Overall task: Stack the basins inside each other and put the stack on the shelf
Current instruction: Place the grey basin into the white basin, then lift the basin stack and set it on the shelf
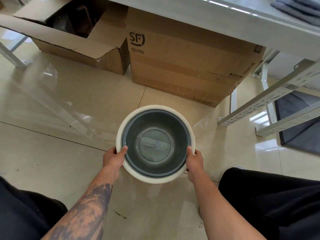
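Note:
A dark grey basin sits nested inside a slightly larger white basin, of which only the rim shows. The pair is over the tiled floor in the middle of the view. My left hand grips the rim on the left side, thumb over the edge. On the right side my right hand grips the rim the same way. A white metal shelf with slotted rails stands at the right.
Two cardboard boxes stand ahead under a white tabletop: an open one at the left and a closed SF Express one. A dark fabric bin sits low in the shelf. My dark-trousered legs flank the lower corners.

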